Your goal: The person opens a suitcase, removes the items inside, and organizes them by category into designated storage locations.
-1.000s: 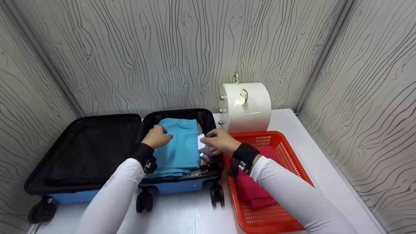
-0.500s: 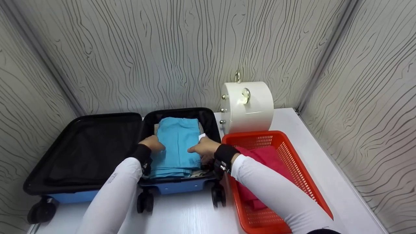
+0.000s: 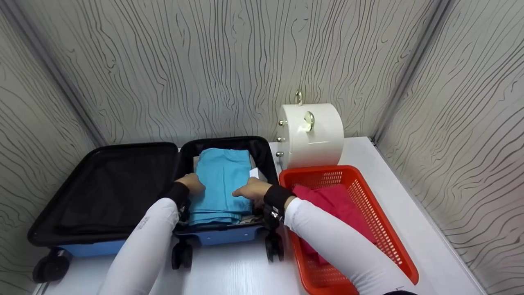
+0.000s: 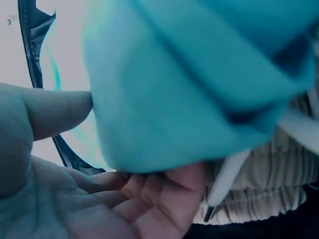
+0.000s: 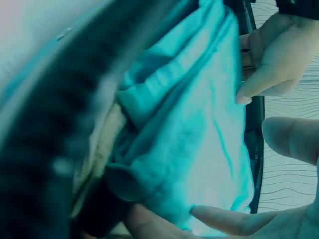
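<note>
A folded turquoise garment [image 3: 223, 180] lies in the right half of an open suitcase [image 3: 233, 141]. At its left edge is my left hand [image 3: 193, 184]; in the left wrist view the fingers [image 4: 164, 199] go under the cloth and the thumb touches its side. My right hand [image 3: 254, 190] is at the opposite edge, thumb over the top in the head view. In the right wrist view two fingertips [image 5: 199, 211] touch the cloth's border, with the thumb raised apart. A beige garment with a gathered waistband [image 4: 249, 199] and white drawstring shows beneath.
Beside the right hand a small white box [image 3: 254, 173] stands in the suitcase. The black-lined other half [image 3: 114, 188] lies spread to the left. A red basket [image 3: 291, 174] with folded crimson cloth [image 3: 339, 205] sits right, in front of a white drum-shaped piece [image 3: 315, 135] with metal fittings.
My right hand has left the white box and moved left and down to the turquoise garment's right edge. The left hand has lowered to its left edge.
</note>
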A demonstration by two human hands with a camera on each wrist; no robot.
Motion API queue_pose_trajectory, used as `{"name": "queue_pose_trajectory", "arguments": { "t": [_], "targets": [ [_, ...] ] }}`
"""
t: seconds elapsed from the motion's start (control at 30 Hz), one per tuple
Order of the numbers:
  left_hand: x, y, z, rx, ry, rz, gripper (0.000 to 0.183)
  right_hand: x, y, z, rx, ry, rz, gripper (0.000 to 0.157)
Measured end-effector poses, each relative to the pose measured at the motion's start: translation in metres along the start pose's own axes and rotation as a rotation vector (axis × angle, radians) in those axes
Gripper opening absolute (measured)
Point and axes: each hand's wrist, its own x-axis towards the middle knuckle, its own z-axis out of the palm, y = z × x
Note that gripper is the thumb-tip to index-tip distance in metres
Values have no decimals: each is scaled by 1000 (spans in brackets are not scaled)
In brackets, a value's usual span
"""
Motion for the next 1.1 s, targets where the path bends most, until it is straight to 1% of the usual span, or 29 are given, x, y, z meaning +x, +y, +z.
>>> {"name": "queue_pose_trajectory", "arguments": {
  "t": [0.07,0.13,0.17,0.3,0.37,0.4,0.5,0.63,0.7,0.77,0.83,0.9,1.0,1.07,1.1],
  "targets": [
    [2,-3,2,-35,14,-5,29,2,4,2,24,-4,7,93],
    [3,-6,4,-61,32,-15,31,4,7,1,72,-5,17,94],
    [3,-7,4,-75,39,-25,37,5,7,1,111,-10,27,96],
    [4,-8,2,-157,69,-57,75,8,6,-5,223,-38,59,99],
    [7,-7,0,-201,63,-62,82,8,5,-8,249,-53,70,101],
    [8,-7,0,-220,58,-60,82,8,5,-9,252,-56,71,101],
    [12,-4,-1,-247,48,-47,80,8,5,-11,265,-58,75,103],
    [10,0,-5,-275,64,6,73,8,4,-11,268,-53,79,104],
    [8,1,-7,-278,82,58,66,8,4,-11,266,-53,79,104],
    [6,3,-8,-282,90,85,60,8,4,-12,273,-55,78,105],
    [5,4,-8,-299,94,101,49,8,4,-13,277,-62,76,105],
    [5,5,-8,-331,92,97,37,7,4,-15,280,-70,73,106],
    [4,7,-8,-387,106,88,23,6,6,-18,289,-81,70,107],
    [4,8,-8,-416,125,80,27,6,6,-20,298,-82,68,106],
    [4,8,-9,-434,134,73,34,5,6,-20,301,-81,66,105]
  ]
}}
